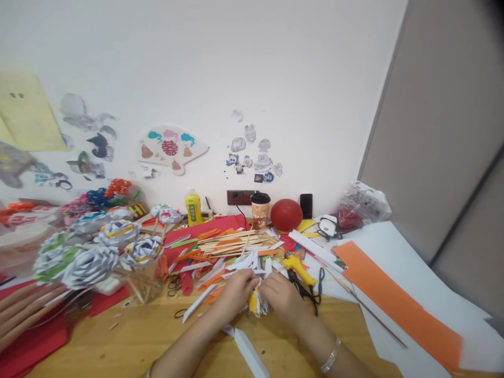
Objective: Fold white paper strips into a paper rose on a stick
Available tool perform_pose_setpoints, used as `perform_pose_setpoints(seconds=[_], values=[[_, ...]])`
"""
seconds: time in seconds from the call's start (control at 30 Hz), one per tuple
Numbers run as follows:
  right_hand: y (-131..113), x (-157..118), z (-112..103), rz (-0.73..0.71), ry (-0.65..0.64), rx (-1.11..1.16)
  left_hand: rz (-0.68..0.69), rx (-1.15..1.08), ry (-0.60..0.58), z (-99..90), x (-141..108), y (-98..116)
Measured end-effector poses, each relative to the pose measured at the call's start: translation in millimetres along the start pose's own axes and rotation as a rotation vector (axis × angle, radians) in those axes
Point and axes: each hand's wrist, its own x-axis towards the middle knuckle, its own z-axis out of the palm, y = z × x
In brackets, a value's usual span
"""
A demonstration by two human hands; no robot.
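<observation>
Both hands meet over the wooden table, just in front of a pile of cut paper strips. My left hand (241, 291) has its fingers closed at a small bunch of white and yellow paper (258, 304). From the other side my right hand (280, 294) closes its fingers on the same bunch. A folded white paper strip (250, 353) lies below them, towards the near edge. Close to my right hand are a yellow glue gun (300, 269) and black-handled scissors (311, 296). Wooden sticks (228, 242) rest on the strips behind.
Paper flowers (92, 265) stand at the left. A drink cup (260, 210), a red balloon (286, 214) and a yellow bottle (193, 207) line the wall. Orange paper (401, 310) lies on white sheets (381, 252) at the right.
</observation>
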Motion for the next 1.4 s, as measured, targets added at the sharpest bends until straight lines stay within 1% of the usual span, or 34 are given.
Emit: perform_pose_setpoints(seconds=[0.07, 0.1, 0.13, 0.23, 0.27, 0.33, 0.4, 0.5, 0.6, 0.77, 0.87, 1.0, 1.2, 1.3, 1.4], values=[[0.2, -0.5, 0.5, -0.022, -0.010, 0.013, 0.000, -0.006, 0.007, 1.0, 0.4, -1.3], [0.6, -0.3, 1.4, 0.006, -0.001, 0.047, 0.002, -0.009, 0.010, 1.4, 0.5, -2.0], [1.4, 0.2, 2.6, 0.066, 0.024, 0.095, 0.006, -0.011, 0.012, 1.6, 0.6, -2.8], [5.0, 2.2, 7.3, 0.348, 0.126, 0.258, 0.025, -0.025, 0.012, 0.6, 0.5, -4.5], [6.3, 2.7, 8.6, 0.418, 0.144, 0.303, 0.040, -0.023, 0.027, -0.4, 0.3, -4.7], [8.3, 3.3, 10.0, 0.473, 0.144, 0.364, 0.096, 0.025, 0.065, -3.9, -0.3, -4.2], [9.1, 3.5, 9.8, 0.475, 0.129, 0.390, 0.177, 0.109, 0.056, -8.5, -0.9, -3.1], [8.3, 4.0, 8.4, 0.490, 0.131, 0.393, 0.263, 0.182, -0.069, -14.4, -1.3, -2.6], [7.3, 4.8, 7.9, 0.490, 0.115, 0.398, 0.293, 0.246, -0.129, -16.5, -1.6, -5.4], [7.2, 6.3, 7.0, 0.481, 0.108, 0.395, 0.314, 0.280, -0.174, -16.3, -2.4, -10.6], [6.8, 7.3, 4.5, 0.475, 0.099, 0.404, 0.328, 0.323, -0.165, -15.0, -2.8, -11.3], [6.2, 7.9, 2.6, 0.470, 0.075, 0.414, 0.385, 0.416, -0.146, -11.9, -3.4, -11.0], [7.4, 6.1, 4.1, 0.592, 0.008, 0.475, 0.433, 0.545, -0.100, -10.3, -4.2, -7.2], [7.0, 6.6, -0.3, 0.596, -0.032, 0.338, 0.446, 0.571, -0.066, -8.4, -4.9, -7.1], [6.5, 7.4, -6.0, 0.496, -0.079, 0.187, 0.460, 0.557, -0.026, -4.1, -5.9, -10.3]])
